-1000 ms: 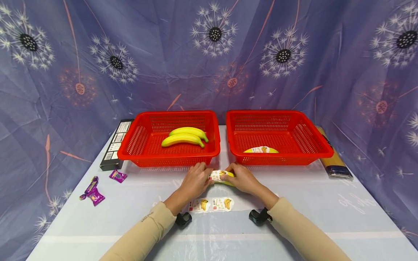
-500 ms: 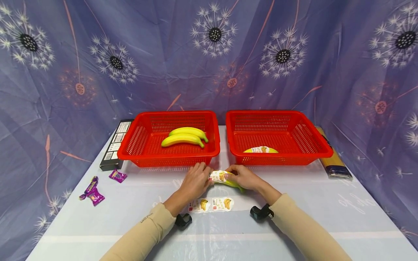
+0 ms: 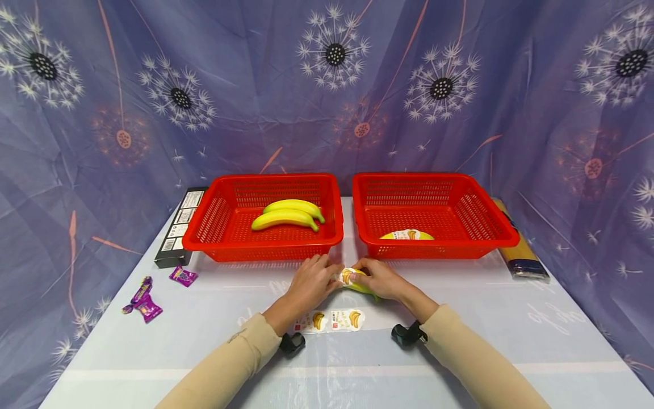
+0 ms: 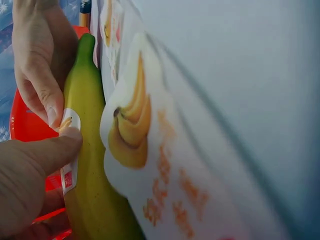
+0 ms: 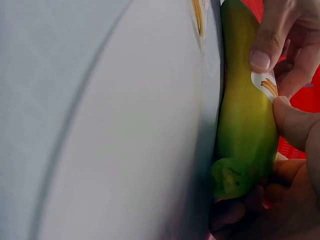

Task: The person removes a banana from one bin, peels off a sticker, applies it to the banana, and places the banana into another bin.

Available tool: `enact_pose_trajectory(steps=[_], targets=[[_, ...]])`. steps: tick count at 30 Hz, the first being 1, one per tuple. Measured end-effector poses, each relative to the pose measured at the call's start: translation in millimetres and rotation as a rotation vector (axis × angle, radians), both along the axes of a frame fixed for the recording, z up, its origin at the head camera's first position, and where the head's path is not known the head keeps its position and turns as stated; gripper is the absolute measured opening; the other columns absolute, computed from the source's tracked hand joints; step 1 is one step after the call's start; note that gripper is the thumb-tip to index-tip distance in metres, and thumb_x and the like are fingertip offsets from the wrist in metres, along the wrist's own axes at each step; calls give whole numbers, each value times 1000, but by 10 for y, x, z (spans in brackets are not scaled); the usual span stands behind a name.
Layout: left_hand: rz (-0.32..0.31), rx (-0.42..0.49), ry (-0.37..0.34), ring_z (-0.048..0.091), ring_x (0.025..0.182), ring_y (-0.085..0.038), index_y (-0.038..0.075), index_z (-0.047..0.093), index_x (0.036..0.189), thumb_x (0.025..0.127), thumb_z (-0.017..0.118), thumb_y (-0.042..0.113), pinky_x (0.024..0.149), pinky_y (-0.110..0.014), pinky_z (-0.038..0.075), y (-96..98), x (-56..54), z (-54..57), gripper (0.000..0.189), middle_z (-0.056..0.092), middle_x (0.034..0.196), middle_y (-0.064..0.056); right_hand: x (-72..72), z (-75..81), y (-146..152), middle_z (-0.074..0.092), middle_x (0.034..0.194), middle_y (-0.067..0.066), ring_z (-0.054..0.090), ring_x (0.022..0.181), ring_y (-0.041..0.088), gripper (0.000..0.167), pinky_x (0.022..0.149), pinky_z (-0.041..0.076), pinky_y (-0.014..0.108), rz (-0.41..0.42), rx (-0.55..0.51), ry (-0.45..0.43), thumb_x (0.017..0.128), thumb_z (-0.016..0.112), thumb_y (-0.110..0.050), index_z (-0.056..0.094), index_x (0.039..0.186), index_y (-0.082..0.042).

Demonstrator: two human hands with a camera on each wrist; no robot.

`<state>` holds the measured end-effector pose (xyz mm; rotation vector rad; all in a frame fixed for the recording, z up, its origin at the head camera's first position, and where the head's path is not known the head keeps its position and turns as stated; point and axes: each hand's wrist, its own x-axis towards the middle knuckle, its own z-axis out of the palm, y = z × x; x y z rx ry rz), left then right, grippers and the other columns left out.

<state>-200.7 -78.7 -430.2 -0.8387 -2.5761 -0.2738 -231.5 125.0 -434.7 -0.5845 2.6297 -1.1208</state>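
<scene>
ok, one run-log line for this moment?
left fingers: hold banana, touch sticker | right fingers: same | left basket: two bananas | right basket: stickered banana | table: two more stickers visible

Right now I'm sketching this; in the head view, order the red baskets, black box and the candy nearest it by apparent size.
1. Left basket, right basket (look alike, so unranked)
2. Black box
3. Candy

Shows a blue-purple curtain [image 3: 245, 85] printed with dandelions behind a pale table [image 3: 485, 301]. Has a long black box [image 3: 174, 258] with white labels lying toward the left edge, a small purple packet [image 3: 183, 276] near its end, more purple packets [image 3: 148, 308] farther left, and a yellowish-brown package [image 3: 523, 250] at right.
</scene>
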Motion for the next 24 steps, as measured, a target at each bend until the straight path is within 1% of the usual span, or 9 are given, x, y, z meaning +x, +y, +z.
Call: enact_pose_trajectory(steps=[3, 7, 11, 14, 17, 20, 24], targets=[[0, -46, 8, 53, 84, -19, 20, 69, 111, 79, 73, 36, 74, -31, 46, 22, -20, 9, 36, 59, 92, -4, 2, -12, 0, 62, 94, 3, 51, 84, 15, 17, 78, 39, 30, -12, 8, 7, 89, 63, -21, 64, 101, -9], [-19, -91, 25, 55, 86, -21, 21, 68, 113, 80, 72, 37, 75, -33, 49, 35, -44, 18, 37, 59, 97, -6, 2, -35, 2, 61, 92, 1, 51, 82, 15, 17, 77, 39, 29, -29, 22, 18, 89, 64, -23, 64, 101, -10], [-43, -88, 23, 54, 85, -20, 18, 68, 113, 80, 73, 35, 74, -32, 50, 27, -56, 23, 37, 59, 97, -6, 4, -43, -3, 61, 91, 0, 51, 81, 14, 18, 76, 39, 29, -33, 30, 34, 89, 64, -25, 65, 100, -11], [-44, -76, -12, 54, 86, -21, 14, 68, 115, 80, 73, 33, 75, -33, 49, 9, -58, 20, 40, 59, 97, -6, 6, -38, -8, 62, 92, 1, 51, 81, 13, 19, 75, 39, 29, -20, 26, 45, 89, 63, -26, 65, 100, -10], [-18, -76, -65, 55, 91, -22, 11, 66, 118, 80, 73, 35, 80, -35, 48, -17, -54, 14, 45, 60, 101, -6, 6, -34, -9, 62, 91, 1, 51, 81, 13, 19, 75, 39, 28, -5, 16, 52, 89, 63, -25, 65, 99, -10], [-6, -61, -107, 57, 96, -23, 10, 65, 119, 81, 71, 37, 84, -38, 48, -43, -46, 12, 47, 62, 104, -6, 3, -32, -7, 62, 91, 2, 51, 81, 13, 19, 74, 40, 28, 4, 14, 57, 89, 63, -25, 65, 99, -9], [-25, -28, -125, 58, 97, -25, 8, 65, 119, 82, 70, 35, 84, -40, 48, -62, -37, 24, 46, 63, 104, -7, 3, -32, -7, 63, 93, 2, 51, 82, 13, 20, 76, 40, 29, 4, 18, 51, 90, 63, -26, 65, 101, -9]])
